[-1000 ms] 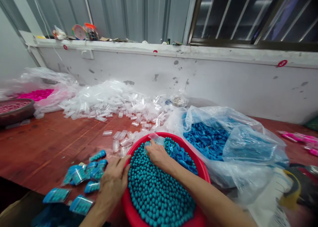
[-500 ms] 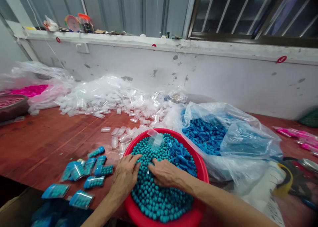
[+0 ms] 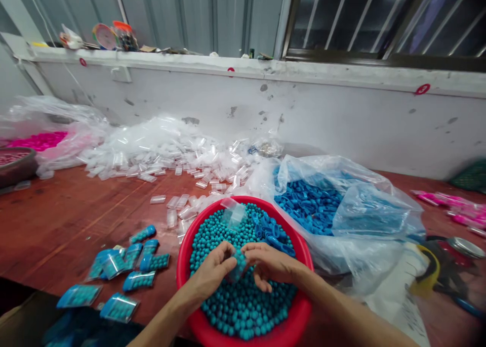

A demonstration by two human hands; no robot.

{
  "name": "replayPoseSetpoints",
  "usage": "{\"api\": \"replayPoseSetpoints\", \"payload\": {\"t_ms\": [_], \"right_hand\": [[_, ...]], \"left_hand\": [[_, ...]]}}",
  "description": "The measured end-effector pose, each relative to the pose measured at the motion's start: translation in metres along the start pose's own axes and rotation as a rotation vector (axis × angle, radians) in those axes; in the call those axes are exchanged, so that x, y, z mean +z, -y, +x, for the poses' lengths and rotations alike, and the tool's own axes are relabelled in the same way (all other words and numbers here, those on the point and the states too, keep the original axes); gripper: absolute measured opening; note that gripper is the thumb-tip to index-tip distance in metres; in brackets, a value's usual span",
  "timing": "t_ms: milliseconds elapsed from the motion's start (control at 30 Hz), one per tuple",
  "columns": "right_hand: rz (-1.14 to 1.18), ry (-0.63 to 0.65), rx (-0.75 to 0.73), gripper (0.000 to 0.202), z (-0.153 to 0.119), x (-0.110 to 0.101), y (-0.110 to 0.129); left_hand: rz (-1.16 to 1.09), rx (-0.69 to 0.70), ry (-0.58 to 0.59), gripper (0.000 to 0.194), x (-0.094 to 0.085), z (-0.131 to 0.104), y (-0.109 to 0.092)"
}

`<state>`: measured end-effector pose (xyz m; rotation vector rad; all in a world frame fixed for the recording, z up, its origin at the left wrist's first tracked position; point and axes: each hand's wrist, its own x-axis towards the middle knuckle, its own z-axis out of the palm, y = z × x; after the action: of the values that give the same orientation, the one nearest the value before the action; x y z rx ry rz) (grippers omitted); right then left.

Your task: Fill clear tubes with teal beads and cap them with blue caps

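Between my two hands, over the beads, is a small clear plastic case (image 3: 238,267) with teal beads inside. My left hand (image 3: 212,270) is closed on its left side. My right hand (image 3: 271,263) is at its right edge, fingertips close to or touching the case, the fingers apart and partly curled. Below them is a red basin (image 3: 308,266) full of loose teal beads (image 3: 246,311). Blue caps (image 3: 271,230) lie on the beads at the basin's right, and clear empty cases (image 3: 234,213) at its back.
Several filled blue-capped cases (image 3: 114,263) lie left of the basin. Behind is a heap of clear cases (image 3: 170,144). A plastic bag (image 3: 375,210) of blue caps (image 3: 311,203) stands to the right, with pink pieces (image 3: 448,205) beyond. A brown bowl (image 3: 18,170) sits far left.
My hands have come up from the beads and together, with the bead-filled case now showing between them. The right hand's fingers have spread. The view has shifted slightly.
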<state>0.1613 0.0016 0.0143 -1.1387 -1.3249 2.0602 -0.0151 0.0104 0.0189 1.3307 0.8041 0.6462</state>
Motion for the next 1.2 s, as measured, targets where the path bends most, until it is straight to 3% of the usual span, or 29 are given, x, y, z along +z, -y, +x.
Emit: {"api": "replayPoseSetpoints", "payload": {"t_ms": [167, 300, 467, 667, 800, 867, 933, 1067, 1200], "right_hand": [[-0.200, -0.305, -0.219, 0.028, -0.011, 0.012, -0.008], [-0.341, -0.264, -0.265, 0.028, -0.019, 0.022, -0.004], [-0.530, -0.444, -0.337, 0.010, -0.022, 0.026, -0.004], [-0.355, -0.253, -0.150, 0.027, -0.019, 0.025, -0.016], [-0.563, -0.199, -0.094, 0.028, -0.028, 0.022, -0.012], [-0.831, -0.316, -0.126, 0.026, -0.035, 0.019, -0.006], [-1.099, -0.515, -0.134, 0.019, -0.041, 0.013, 0.000], [-1.437, -0.890, 0.035, 0.016, -0.042, -0.009, 0.001], [-1.478, -0.866, 0.035, 0.016, -0.033, -0.024, -0.002]], "left_hand": [[-0.138, -0.184, -0.040, 0.030, 0.005, 0.000, 0.003], [-0.176, -0.271, 0.100, 0.033, 0.010, -0.003, 0.002], [-0.181, -0.307, 0.102, 0.032, 0.010, -0.004, 0.004], [-0.171, -0.329, 0.180, 0.034, 0.007, -0.005, 0.010], [-0.155, -0.300, 0.269, 0.035, 0.006, -0.005, 0.012], [-0.173, -0.285, 0.255, 0.033, 0.004, -0.005, 0.011], [-0.226, -0.291, 0.217, 0.030, 0.003, -0.004, 0.010], [-0.352, -0.297, 0.182, 0.028, 0.002, -0.003, 0.007], [-0.400, -0.258, 0.165, 0.025, 0.003, -0.003, 0.007]]}}
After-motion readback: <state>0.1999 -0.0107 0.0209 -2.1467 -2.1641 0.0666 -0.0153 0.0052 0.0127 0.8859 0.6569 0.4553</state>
